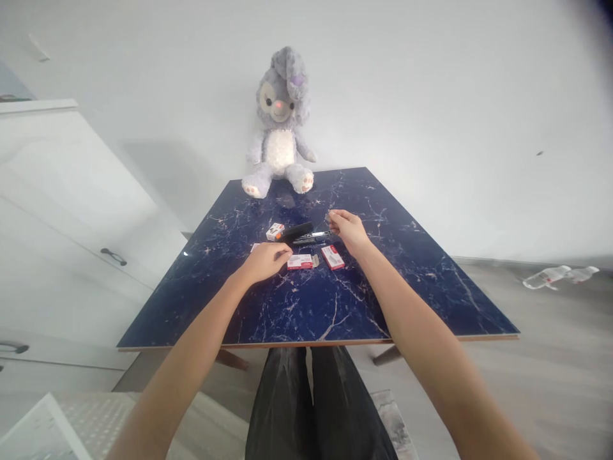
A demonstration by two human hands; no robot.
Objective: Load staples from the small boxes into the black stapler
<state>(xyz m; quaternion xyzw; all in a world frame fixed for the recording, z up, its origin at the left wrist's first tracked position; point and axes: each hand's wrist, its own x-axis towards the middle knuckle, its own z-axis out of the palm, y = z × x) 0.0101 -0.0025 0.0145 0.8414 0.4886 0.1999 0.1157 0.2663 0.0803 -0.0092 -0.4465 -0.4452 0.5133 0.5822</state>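
Observation:
A black stapler [301, 233] lies open on the dark blue marble table [306, 306], its top arm raised and its metal magazine stretched out to the right. My right hand [347, 229] hovers at the magazine's right end, fingers pinched on something thin that I cannot make out. My left hand [265, 260] rests on the table with curled fingers beside a red and white staple box [300, 261]. A second such box [332, 257] lies just right of it. A third small box [274, 232] sits by the stapler's left end.
A grey plush rabbit [280, 124] sits at the table's far edge against the white wall. White cabinets [62, 211] stand to the left. A crumpled plastic bottle [558, 276] lies on the floor at right. My dark-trousered legs show below the near table edge.

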